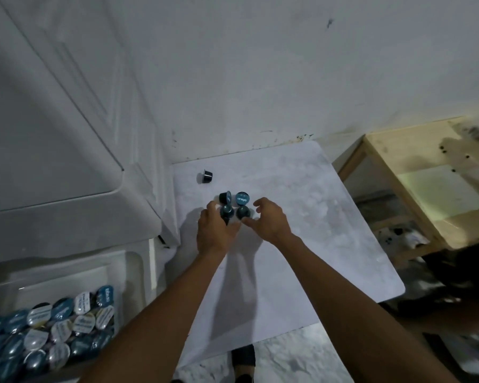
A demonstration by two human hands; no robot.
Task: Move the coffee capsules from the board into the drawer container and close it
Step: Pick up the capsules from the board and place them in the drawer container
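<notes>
A white board [302, 217] lies on the floor with several dark blue coffee capsules on it. One capsule [206, 176] lies alone near the board's far left corner. A cluster sits at the middle: two capsules [243, 199] at the back and two in front. My left hand [215, 230] has its fingers around the front left capsule [226, 212]. My right hand [268, 219] curls open around the front right capsule [244, 212], touching it with the thumb. The open white drawer [67, 275] at the lower left holds several capsules [47, 324].
The white drawer cabinet [53, 134] stands to the left of the board. A wooden frame [415, 194] stands to the right, by dark clutter. The wall runs along the board's far edge. My shoe [244, 356] shows at the board's near edge.
</notes>
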